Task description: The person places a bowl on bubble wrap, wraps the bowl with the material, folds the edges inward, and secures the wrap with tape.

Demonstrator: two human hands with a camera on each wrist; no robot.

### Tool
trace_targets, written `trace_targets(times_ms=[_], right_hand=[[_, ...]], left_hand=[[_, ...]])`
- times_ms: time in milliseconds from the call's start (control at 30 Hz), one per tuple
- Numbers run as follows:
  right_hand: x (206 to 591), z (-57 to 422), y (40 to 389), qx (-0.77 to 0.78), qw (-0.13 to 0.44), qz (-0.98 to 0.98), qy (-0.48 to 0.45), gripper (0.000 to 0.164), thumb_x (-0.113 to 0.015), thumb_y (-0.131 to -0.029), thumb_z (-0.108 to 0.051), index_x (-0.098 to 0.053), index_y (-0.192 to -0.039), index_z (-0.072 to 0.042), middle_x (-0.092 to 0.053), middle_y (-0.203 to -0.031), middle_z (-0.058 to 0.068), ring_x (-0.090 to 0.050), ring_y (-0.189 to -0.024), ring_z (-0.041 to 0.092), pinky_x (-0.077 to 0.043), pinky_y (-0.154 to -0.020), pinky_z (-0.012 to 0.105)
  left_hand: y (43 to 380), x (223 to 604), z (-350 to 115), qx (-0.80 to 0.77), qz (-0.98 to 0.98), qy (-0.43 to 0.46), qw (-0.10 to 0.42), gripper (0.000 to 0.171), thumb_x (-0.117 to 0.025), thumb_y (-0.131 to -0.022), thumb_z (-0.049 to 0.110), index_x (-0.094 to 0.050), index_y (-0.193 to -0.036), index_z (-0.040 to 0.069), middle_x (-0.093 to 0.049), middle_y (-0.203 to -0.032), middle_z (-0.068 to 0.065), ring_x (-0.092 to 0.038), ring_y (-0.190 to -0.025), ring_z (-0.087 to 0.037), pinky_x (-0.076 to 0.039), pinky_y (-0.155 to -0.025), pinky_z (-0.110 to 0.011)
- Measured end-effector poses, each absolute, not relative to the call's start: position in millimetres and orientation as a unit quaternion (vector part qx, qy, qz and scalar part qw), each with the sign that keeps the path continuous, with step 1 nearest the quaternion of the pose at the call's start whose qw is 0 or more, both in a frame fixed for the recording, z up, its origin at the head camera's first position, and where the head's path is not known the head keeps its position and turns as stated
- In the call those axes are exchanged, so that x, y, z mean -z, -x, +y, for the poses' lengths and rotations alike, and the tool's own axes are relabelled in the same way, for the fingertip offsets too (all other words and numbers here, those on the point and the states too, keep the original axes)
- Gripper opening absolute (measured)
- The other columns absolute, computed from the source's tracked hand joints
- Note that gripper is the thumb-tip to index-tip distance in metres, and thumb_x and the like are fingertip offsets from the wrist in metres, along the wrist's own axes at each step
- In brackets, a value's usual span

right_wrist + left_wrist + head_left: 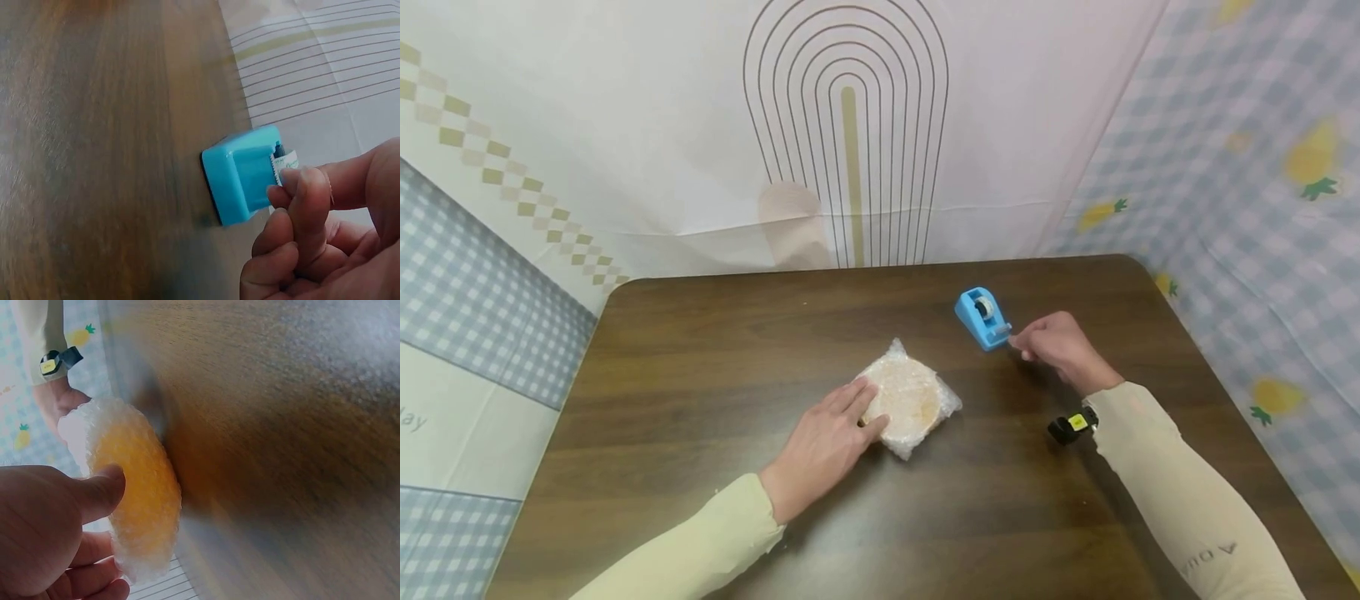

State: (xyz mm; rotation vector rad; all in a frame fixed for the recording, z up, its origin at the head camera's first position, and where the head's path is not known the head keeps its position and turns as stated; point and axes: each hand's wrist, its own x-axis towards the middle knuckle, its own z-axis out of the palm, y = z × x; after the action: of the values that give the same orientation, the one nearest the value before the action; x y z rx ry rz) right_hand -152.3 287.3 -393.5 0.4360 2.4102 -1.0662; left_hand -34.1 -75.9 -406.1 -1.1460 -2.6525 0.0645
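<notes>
A round, flat, yellowish object wrapped in bubble wrap [906,400] lies near the middle of the table. My left hand [827,437] rests on its left side, with fingers and thumb spread over the wrap. In the left wrist view, the thumb [103,490] touches the bubble wrap. Farther back and to the right stands a light blue tape dispenser [983,319] with a roll of clear tape in it. My right hand [1060,346] pinches the end of the tape [287,164] between thumb and index finger, just off the dispenser's toothed cutter.
The dark brown wooden table [715,358] reaches back to a white patterned cloth [662,125]. A checked cloth with pineapple prints [1262,208] hangs along the right side. A black strap device [1070,425] is on the right wrist.
</notes>
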Motion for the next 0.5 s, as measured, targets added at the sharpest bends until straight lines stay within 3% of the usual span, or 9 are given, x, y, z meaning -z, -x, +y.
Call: trace_targets(times_ms=[133, 300, 433, 500], right_hand=[[402, 287, 154, 0.393, 0.226, 0.880, -0.143, 0.031, -0.062, -0.094, -0.028, -0.070, -0.098, 0.001, -0.062, -0.077, 0.005, -0.056, -0.086, 0.026, -0.047, -0.075, 0.033], [411, 284, 155, 0.380, 0.218, 0.889, -0.133, 0.026, -0.061, -0.093, -0.023, -0.071, -0.089, 0.000, -0.062, -0.069, 0.004, -0.057, -0.077, 0.024, -0.049, -0.068, 0.031], [414, 281, 149, 0.353, 0.215, 0.902, -0.120, 0.027, -0.061, -0.093, -0.022, -0.071, -0.081, 0.000, -0.064, -0.070, 0.006, -0.058, -0.074, 0.024, -0.048, -0.064, 0.030], [414, 279, 143, 0.361, 0.208, 0.901, -0.120, 0.028, -0.062, -0.094, -0.024, -0.073, -0.084, -0.001, -0.066, -0.074, 0.007, -0.059, -0.075, 0.024, -0.049, -0.064, 0.029]], left_hand=[[35, 406, -76, -0.022, -0.910, 0.394, 0.126, 0.030, -0.066, -0.091, 0.020, -0.072, -0.119, 0.028, -0.061, -0.138, -0.014, -0.055, -0.133, -0.028, -0.045, -0.112, -0.038], [35, 407, -76, -0.022, -0.908, 0.397, 0.130, 0.029, -0.066, -0.092, 0.020, -0.072, -0.119, 0.028, -0.061, -0.138, -0.014, -0.056, -0.132, -0.029, -0.045, -0.112, -0.038], [36, 407, -76, -0.024, -0.907, 0.399, 0.132, 0.029, -0.066, -0.092, 0.020, -0.072, -0.120, 0.028, -0.061, -0.138, -0.015, -0.056, -0.132, -0.029, -0.045, -0.112, -0.039], [36, 406, -77, -0.025, -0.907, 0.399, 0.132, 0.030, -0.066, -0.092, 0.020, -0.072, -0.120, 0.027, -0.061, -0.138, -0.015, -0.056, -0.132, -0.029, -0.045, -0.112, -0.039]])
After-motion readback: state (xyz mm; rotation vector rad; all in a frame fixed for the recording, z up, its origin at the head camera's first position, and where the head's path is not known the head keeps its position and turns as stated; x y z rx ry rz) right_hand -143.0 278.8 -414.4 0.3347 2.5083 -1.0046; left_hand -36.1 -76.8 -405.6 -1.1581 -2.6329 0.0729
